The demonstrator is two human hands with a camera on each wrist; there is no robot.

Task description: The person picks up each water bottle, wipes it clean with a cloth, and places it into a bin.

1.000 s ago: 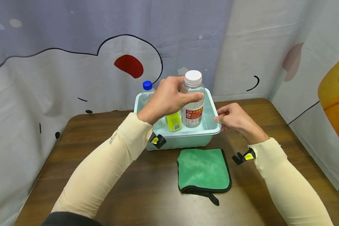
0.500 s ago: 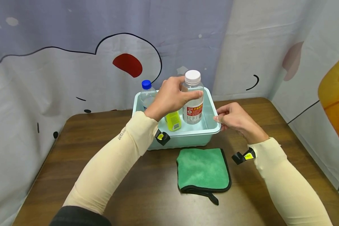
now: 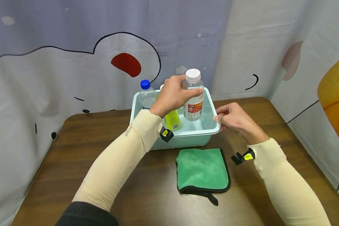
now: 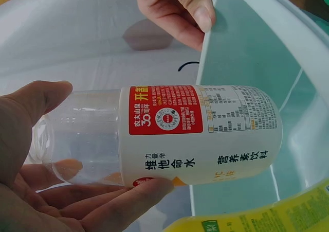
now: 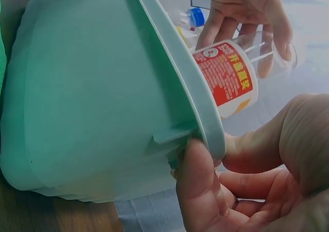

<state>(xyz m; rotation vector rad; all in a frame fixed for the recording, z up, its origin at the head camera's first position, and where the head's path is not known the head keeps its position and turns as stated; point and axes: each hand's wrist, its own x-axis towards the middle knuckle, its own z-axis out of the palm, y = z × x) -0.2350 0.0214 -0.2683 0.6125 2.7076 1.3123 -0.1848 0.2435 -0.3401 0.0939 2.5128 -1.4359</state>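
My left hand (image 3: 175, 94) grips a clear plastic bottle (image 3: 193, 108) with a white cap and a red-and-white label, fingers and thumb round its upper part. The bottle stands upright within the pale green plastic basin (image 3: 192, 135); whether its base touches the floor of the basin I cannot tell. With thumb and fingers, my right hand (image 3: 234, 119) pinches the basin's right rim, seen close in the right wrist view. Left of the held bottle are a yellow-green carton (image 3: 173, 121) and a clear bottle with a blue cap (image 3: 147, 95). My left hand partly hides both.
A folded green cloth (image 3: 202, 169) with black edging lies on the brown wooden table (image 3: 130, 194) in front of the basin. Behind the table hangs a printed curtain (image 3: 73, 72). Part of another white cap (image 3: 162, 87) shows behind my left hand.
My left hand has shifted slightly right and back with the white-capped bottle, whose base now sits farther back in the basin. The right hand keeps its hold on the rim.
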